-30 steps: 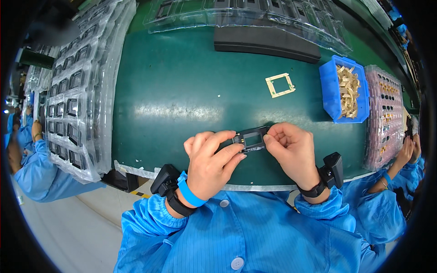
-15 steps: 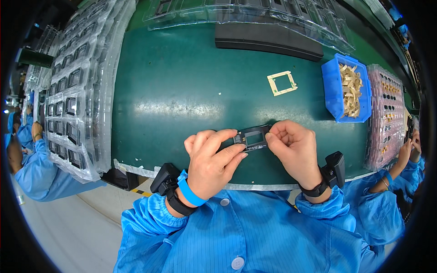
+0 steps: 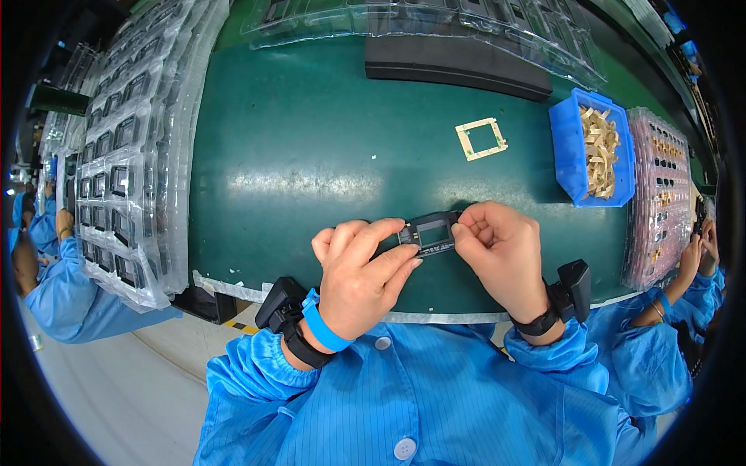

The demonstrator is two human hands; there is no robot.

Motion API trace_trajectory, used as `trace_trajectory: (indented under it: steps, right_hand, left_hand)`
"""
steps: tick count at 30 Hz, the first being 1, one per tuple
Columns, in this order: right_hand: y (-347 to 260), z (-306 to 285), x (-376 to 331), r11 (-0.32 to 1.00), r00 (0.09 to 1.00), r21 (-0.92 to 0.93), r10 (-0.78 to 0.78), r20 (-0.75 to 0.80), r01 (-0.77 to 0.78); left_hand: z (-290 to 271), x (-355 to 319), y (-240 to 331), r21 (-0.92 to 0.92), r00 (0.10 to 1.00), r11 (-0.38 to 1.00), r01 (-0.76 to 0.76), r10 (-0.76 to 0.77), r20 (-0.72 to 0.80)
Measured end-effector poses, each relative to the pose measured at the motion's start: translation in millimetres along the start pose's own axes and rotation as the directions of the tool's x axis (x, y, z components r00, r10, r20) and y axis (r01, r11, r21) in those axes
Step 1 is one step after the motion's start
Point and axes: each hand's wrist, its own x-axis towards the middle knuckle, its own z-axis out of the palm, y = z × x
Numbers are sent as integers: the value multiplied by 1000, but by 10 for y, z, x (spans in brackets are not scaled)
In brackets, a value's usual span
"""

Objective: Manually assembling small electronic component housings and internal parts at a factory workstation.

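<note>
Between my two hands is a small black rectangular frame (image 3: 417, 223) with a window-like opening, tilted slightly up at its right end. My left hand (image 3: 361, 272) pinches its left end between thumb and fingers. At the right end, the thumb and bent fingers of my right hand (image 3: 499, 248) grip the edge. My right fingertips partly cover that edge, so I cannot make out whether they hold anything besides the frame. Beyond my hands, a cream-coloured rectangular adhesive frame (image 3: 469, 154) lies flat on the green table (image 3: 303, 116).
At the right stands a blue bin (image 3: 569, 155) full of cream strips, beside stacked clear trays (image 3: 645, 225) of small parts. Tall stacked plastic trays (image 3: 175, 179) line the left. A black box (image 3: 458, 70) sits at the back under more clear trays (image 3: 326, 29). Co-workers sit on both sides.
Both hands keep nearly the same place and grip. The black frame's right end has tilted very slightly; otherwise little differs.
</note>
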Motion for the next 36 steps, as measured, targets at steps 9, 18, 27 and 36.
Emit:
trace_trajectory:
  steps: [9,18,27,36]
  right_hand:
    - [-12,18,-13,986,993,-131,-111,-43,105]
    - [12,25,-17,987,991,-110,-121,-49,115]
    - [15,19,-8,989,992,-93,-120,-41,116]
    - [-10,25,-28,982,987,-123,-149,-52,142]
  left_hand:
    - [-6,5,-17,-11,1000,1000,13,-13,24]
    - [-9,8,-19,8,999,1000,-12,12,48]
    - [4,11,-21,-2,999,1000,-16,16,29]
    - [-6,34,-28,9,998,1000,-28,28,47]
